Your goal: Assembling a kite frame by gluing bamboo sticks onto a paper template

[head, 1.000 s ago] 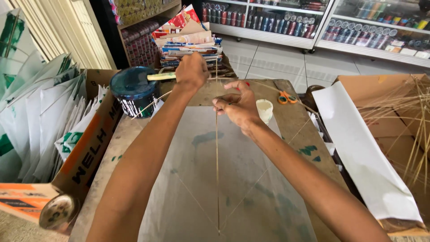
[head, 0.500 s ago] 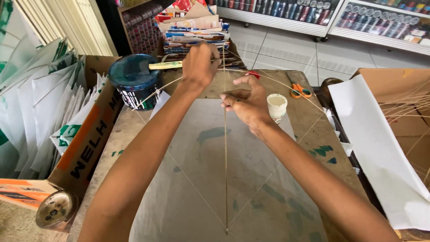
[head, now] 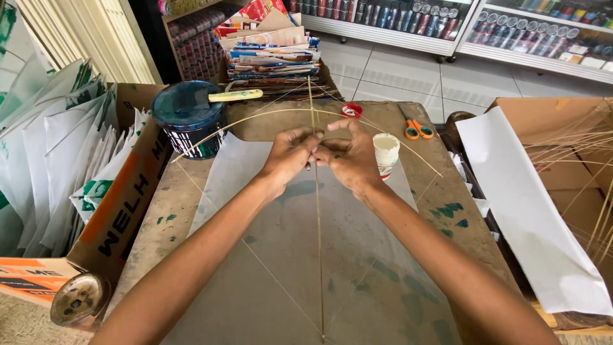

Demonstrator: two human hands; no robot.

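Note:
A pale translucent kite sheet (head: 281, 255) lies flat on the worn table. A thin straight stick (head: 318, 255) runs up its middle, and a bowed stick (head: 255, 119) arches across the top. My left hand (head: 288, 155) and my right hand (head: 350, 156) meet over the straight stick just below the bow, fingertips pinched together on it. A small white cup (head: 385, 153) stands just right of my right hand.
A dark blue tin (head: 186, 118) with a pale-handled tool across it stands at the left. Orange scissors (head: 415, 128) and a red tape roll (head: 350, 110) lie at the far edge. Cardboard box (head: 128, 204) of folded white kites left; white paper (head: 530, 217) and stick bundle right.
My left hand has come back from the far end of the table to join my right hand on the straight stick. The bowed stick now arches across the top of the sheet.

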